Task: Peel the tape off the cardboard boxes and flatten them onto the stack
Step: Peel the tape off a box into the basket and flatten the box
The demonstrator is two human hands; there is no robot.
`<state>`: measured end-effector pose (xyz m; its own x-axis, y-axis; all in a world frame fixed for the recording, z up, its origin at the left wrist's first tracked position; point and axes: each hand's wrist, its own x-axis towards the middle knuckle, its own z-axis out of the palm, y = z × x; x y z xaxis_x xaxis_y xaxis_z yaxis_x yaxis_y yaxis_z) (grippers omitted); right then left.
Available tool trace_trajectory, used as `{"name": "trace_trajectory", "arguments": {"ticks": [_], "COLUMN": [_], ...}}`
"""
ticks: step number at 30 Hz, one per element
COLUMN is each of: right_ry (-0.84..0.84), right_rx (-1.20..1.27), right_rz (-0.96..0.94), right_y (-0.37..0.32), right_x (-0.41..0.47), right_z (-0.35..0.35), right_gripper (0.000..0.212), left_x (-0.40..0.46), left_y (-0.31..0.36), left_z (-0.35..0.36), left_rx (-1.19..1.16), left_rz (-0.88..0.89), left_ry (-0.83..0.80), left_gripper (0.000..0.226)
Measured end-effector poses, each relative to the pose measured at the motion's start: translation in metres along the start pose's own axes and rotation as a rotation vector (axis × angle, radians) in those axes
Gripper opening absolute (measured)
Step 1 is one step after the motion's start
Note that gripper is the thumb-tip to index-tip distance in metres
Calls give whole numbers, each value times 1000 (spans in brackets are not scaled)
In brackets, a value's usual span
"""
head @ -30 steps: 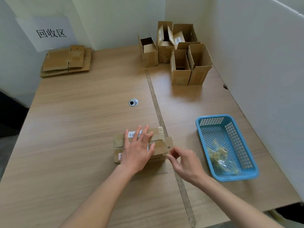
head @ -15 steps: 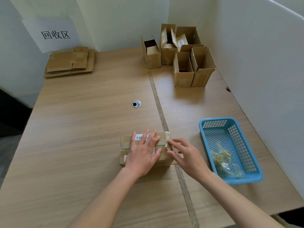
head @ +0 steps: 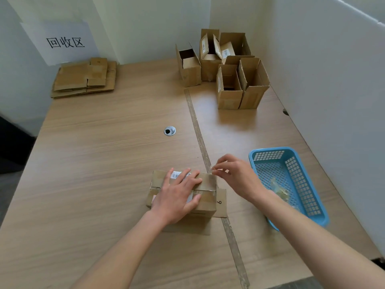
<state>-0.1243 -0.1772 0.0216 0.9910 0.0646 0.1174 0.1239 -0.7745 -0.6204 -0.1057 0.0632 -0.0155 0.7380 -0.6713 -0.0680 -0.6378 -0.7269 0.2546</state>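
A small taped cardboard box (head: 205, 184) lies on the wooden table near me. My left hand (head: 177, 195) presses flat on its top, fingers straight, covering a white barcode label. My right hand (head: 235, 174) is at the box's far right corner, thumb and forefinger pinching the end of the clear tape (head: 213, 170). A flap marked 6 sticks out on the box's right side. The stack of flattened boxes (head: 84, 78) lies at the far left under a paper sign.
A blue plastic basket (head: 302, 163) holding crumpled tape sits right of my right hand. Several open upright boxes (head: 227, 67) stand at the far right corner. A metal cable hole (head: 169, 130) and a taped seam (head: 198, 130) mark the table. White walls enclose the back and right.
My right hand moved from the box's near right side up to its far right corner and now pinches the tape end. The left hand stayed pressed on the box.
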Motion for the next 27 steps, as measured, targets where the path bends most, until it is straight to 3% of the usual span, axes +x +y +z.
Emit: {"name": "trace_trajectory", "arguments": {"ticks": [3, 6, 8, 11, 15, 20, 27], "right_ry": [-147, -267, -210, -138, 153, -107, 49], "right_rx": [-36, -102, -99, -58, -11, -100, -91], "right_rz": [-151, -186, -191, -151, 176, 12, 238], "right_y": [-4, 3, 4, 2, 26, 31, 67], "right_x": [-23, -40, -40, -21, -5, -20, -53], "right_z": [15, 13, 9, 6, -15, -11, -27], "right_gripper": [28, 46, 39, 11, 9, 19, 29], "left_x": [-2, -4, -4, -5, -9, -9, 1], "left_y": [-8, -12, -10, -12, -20, -18, 9], "left_z": [-3, -3, -1, 0, 4, 8, 10], "left_rx": [17, 27, 40, 38, 8, 3, 5], "left_rz": [51, 80, 111, 162, 231, 218, 23], "left_ry": [-17, -20, -27, 7, 75, 116, 109], "left_gripper": [57, 56, 56, 53, 46, 43, 51]}}
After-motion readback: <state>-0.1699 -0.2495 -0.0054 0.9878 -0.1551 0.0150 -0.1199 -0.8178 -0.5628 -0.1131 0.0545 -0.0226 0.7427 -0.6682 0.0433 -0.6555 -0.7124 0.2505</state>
